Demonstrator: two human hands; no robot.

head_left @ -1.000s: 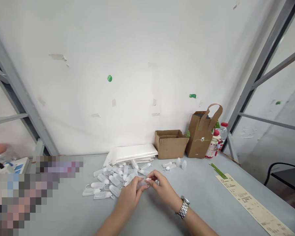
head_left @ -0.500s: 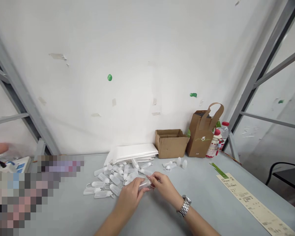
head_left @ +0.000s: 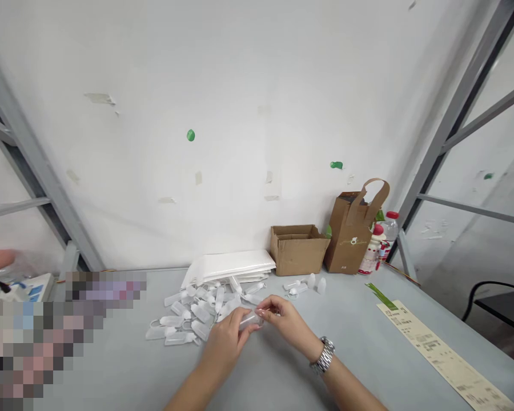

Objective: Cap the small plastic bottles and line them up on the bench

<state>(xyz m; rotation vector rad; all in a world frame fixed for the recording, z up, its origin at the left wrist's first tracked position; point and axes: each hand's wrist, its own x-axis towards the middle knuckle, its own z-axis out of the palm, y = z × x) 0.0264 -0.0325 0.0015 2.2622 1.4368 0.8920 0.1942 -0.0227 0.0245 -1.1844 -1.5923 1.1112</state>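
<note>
A small translucent plastic squeeze bottle [head_left: 249, 320] lies sideways between the thumb and fingers of my left hand [head_left: 223, 342], just above the table. At the bottle's right end, the fingertips of my right hand [head_left: 289, 322] are pinched together on its tip; the cap there is mostly hidden by them. Left of my hands, a loose pile of similar squeeze bottles [head_left: 201, 312], several with looped cap straps, is spread on the grey table [head_left: 124, 365]. Farther back on the right lie a couple more bottles [head_left: 298, 290] and a pale cone-shaped piece [head_left: 321, 286].
White flat sheets [head_left: 231, 264] are stacked behind the pile. An open cardboard box [head_left: 300, 257] and a brown paper bag [head_left: 346, 245] stand by the wall, with bottles [head_left: 370, 254] beside them. A long printed paper strip [head_left: 441, 351] lies at right.
My right hand has shifted slightly up and its fingers have changed position at the bottle's end. My left hand still holds the bottle almost in place.
</note>
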